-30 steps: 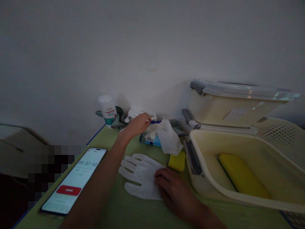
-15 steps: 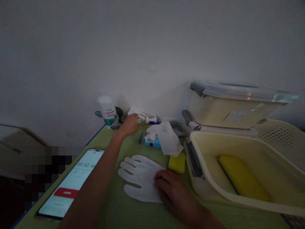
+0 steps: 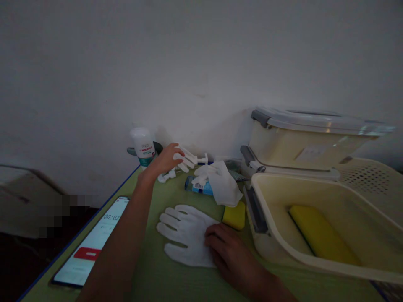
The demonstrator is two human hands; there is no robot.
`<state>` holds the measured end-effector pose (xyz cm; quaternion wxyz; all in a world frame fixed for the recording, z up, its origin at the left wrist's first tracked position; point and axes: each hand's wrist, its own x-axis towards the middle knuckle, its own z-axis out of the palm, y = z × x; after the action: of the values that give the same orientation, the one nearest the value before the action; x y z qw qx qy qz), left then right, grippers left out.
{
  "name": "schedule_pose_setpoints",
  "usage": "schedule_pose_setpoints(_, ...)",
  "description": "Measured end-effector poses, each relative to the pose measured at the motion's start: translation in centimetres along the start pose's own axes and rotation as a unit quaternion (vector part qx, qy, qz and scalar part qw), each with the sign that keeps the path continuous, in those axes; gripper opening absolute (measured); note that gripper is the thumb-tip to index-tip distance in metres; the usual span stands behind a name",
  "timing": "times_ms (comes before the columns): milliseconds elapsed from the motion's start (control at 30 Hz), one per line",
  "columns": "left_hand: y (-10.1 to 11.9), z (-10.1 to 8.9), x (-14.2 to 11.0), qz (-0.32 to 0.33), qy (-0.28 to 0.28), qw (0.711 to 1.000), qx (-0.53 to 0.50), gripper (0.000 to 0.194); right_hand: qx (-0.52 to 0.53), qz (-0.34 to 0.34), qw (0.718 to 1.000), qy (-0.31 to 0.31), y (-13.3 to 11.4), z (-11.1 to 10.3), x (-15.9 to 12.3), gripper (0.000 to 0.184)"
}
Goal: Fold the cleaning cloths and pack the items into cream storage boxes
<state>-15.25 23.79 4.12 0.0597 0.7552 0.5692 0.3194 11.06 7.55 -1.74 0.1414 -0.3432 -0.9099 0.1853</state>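
At the back of the table, my left hand (image 3: 168,161) is closed on a white glove (image 3: 186,160), whose fingers hang out beyond my own. A white pump top (image 3: 202,159) shows just right of it. Nearer to me, another white glove (image 3: 185,235) lies flat with its fingers pointing left. My right hand (image 3: 231,253) has its fingers curled over that glove's cuff. A crumpled white glove (image 3: 222,182) rests partly over a blue-labelled bottle (image 3: 198,186). Beside the cuff sits a small yellow sponge (image 3: 234,216).
On the right an open cream bin (image 3: 267,235) holds a large yellow sponge (image 3: 324,235). Behind it a lidded box (image 3: 302,142) is stacked. A white bottle (image 3: 142,144) stands at the back left. The phone (image 3: 91,247) lies along the left edge, partly behind my left forearm.
My left hand has risen slightly and moved a little left, bringing up a white glove from the back, with its fingers now showing. My right hand stays at the flat glove's cuff.
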Motion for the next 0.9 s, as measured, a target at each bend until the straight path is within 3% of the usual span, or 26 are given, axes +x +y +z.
schedule_pose_setpoints(133, -0.9, 2.4, -0.5, -0.043, -0.054, 0.997, 0.033, 0.007, -0.006, -0.001, 1.000, 0.001, 0.0, 0.0, 0.0, 0.021)
schedule_pose_setpoints(300, -1.0, 3.0, -0.2, -0.032, -0.053, 0.998, 0.015, 0.026, -0.007, 0.005, 1.000, 0.000, 0.0, 0.1, 0.0, 0.020)
schedule_pose_setpoints(633, 2.3, -0.4, 0.8, 0.025, 0.110, 0.985, -0.135, 0.045, 0.001, 0.013, 1.000, -0.016, -0.1, -0.1, 0.1, 0.023)
schedule_pose_setpoints(733, 3.5, -1.2, 0.6, 0.027, 0.132, 0.959, -0.250, 0.046, 0.004, 0.019, 1.000, -0.014, -0.1, -0.1, 0.1, 0.023)
schedule_pose_setpoints(833, 4.4, -1.7, 0.2, -0.013, 0.116, 0.894, -0.432, 0.041, 0.009, 0.022, 1.000, -0.015, 0.0, -0.1, 0.1, 0.023)
schedule_pose_setpoints(900, 4.9, -2.0, 0.0, -0.028, 0.098, 0.863, -0.495, 0.035, 0.007, 0.020, 1.000, -0.018, 0.0, 0.0, 0.2, 0.023)
